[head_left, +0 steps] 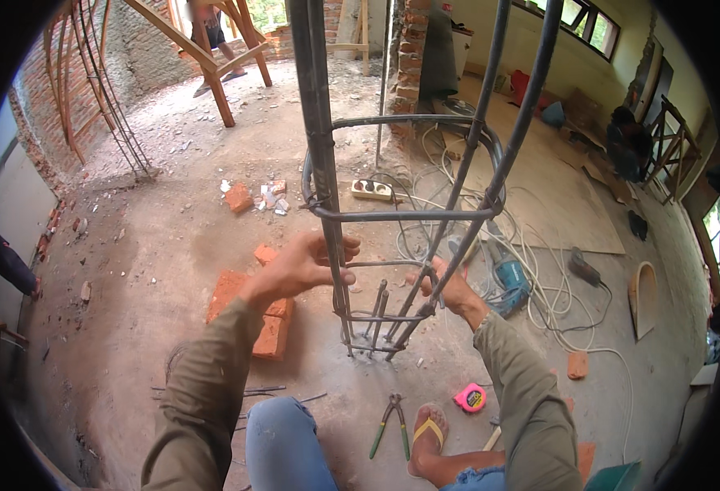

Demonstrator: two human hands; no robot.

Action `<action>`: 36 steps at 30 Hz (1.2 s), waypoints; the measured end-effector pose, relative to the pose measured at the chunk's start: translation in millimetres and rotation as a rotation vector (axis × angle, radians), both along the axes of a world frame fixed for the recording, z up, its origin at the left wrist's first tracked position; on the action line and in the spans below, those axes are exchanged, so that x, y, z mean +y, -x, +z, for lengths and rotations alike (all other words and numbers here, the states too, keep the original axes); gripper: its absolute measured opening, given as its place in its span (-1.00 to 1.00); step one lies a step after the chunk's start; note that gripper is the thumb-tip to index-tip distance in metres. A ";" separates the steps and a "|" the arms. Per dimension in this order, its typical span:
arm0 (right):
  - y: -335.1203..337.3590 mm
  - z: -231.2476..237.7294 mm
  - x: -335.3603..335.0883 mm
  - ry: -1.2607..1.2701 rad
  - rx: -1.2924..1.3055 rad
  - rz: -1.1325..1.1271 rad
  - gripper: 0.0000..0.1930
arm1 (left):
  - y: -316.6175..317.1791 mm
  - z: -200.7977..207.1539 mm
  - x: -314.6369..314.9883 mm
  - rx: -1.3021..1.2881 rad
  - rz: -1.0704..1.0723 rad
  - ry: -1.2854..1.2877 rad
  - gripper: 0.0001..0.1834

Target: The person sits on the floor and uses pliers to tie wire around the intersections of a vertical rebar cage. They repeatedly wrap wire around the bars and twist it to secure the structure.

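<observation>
A tall cage of steel reinforcing bars [317,123] stands upright before me, ringed by bent stirrups [409,217]. My left hand [301,263] is at the left-hand bars, fingers and thumb spread around them. On the opposite side, my right hand [456,293] is closed at the right end of a lower stirrup [384,263], beside the right-hand bars. This stirrup spans the gap between both hands. Below, short bar stubs [379,315] rise from the floor inside the cage. Green-handled pincers [391,425] and a pink tape measure [470,398] lie near my sandalled foot.
Orange bricks [271,334] are stacked left of the cage. A power strip [371,190], tangled cables [532,278], a blue power tool [510,286] and an angle grinder [585,266] lie beyond and right. Wooden props [216,90] and another person's legs [227,59] are at the back left.
</observation>
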State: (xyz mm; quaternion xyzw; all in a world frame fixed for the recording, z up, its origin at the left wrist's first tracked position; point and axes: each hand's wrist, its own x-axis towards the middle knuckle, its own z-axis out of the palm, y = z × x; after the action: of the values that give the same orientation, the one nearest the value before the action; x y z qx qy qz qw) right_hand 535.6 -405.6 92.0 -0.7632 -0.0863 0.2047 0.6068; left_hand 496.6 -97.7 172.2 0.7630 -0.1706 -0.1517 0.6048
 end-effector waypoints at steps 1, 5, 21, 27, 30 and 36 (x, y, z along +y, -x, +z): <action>-4.5 -0.7 2.8 -0.048 -0.025 0.062 -0.70 | 10.0 -3.8 1.4 -0.111 0.048 0.024 -0.22; -18.0 -12.2 16.2 -0.079 -0.023 0.189 -0.51 | 64.0 -28.4 -11.2 -0.669 0.680 -0.135 -0.49; -58.7 -53.1 57.2 -0.166 0.073 0.718 -0.02 | 69.0 -48.1 -87.1 -0.604 0.880 -0.151 0.31; -55.1 -34.0 57.1 -0.139 -0.048 0.739 0.21 | 58.0 -42.8 -81.6 -0.413 0.787 -0.154 -0.22; -48.9 -30.8 58.0 -0.192 0.037 0.705 0.19 | 54.8 -46.2 -81.6 -0.259 0.747 0.014 -0.25; -50.9 -21.1 50.9 -0.357 0.050 0.578 -0.09 | 54.4 -43.9 -84.3 -0.388 0.811 -0.207 -0.35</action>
State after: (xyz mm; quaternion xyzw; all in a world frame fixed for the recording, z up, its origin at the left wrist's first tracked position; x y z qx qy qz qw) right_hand 586.6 -354.8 70.9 -0.5836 -0.3186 0.3684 0.6498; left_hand 442.1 -181.9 128.3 0.8388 0.0477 0.2266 0.4928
